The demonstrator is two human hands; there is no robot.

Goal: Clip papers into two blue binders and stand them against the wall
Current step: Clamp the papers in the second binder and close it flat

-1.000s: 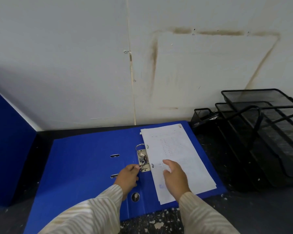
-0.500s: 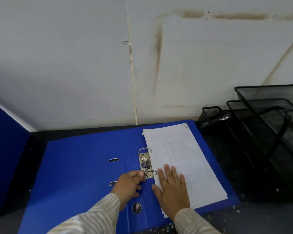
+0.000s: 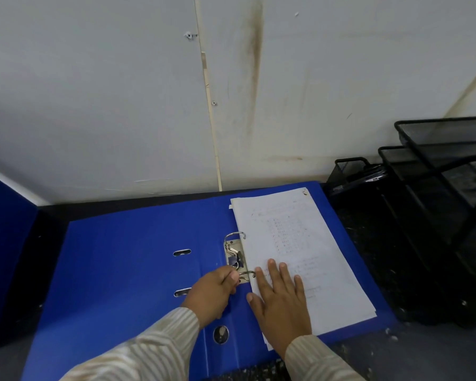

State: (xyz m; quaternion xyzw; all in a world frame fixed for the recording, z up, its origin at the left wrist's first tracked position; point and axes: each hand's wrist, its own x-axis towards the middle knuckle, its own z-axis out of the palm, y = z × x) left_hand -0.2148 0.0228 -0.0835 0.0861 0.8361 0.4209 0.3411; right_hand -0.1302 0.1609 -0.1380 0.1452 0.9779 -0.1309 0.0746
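Clipping step: left hand (image 3: 217,288) pinches the lever (image 3: 235,266), apparently; right hand (image 3: 279,295), spread, flattens papers (image 3: 300,243); next, press it down.

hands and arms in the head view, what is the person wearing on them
Both the left hand and the right hand are bare: no gloves, rings or watch show. Each arm has a long sleeve in cream with thin pale stripes, ending at the wrist.
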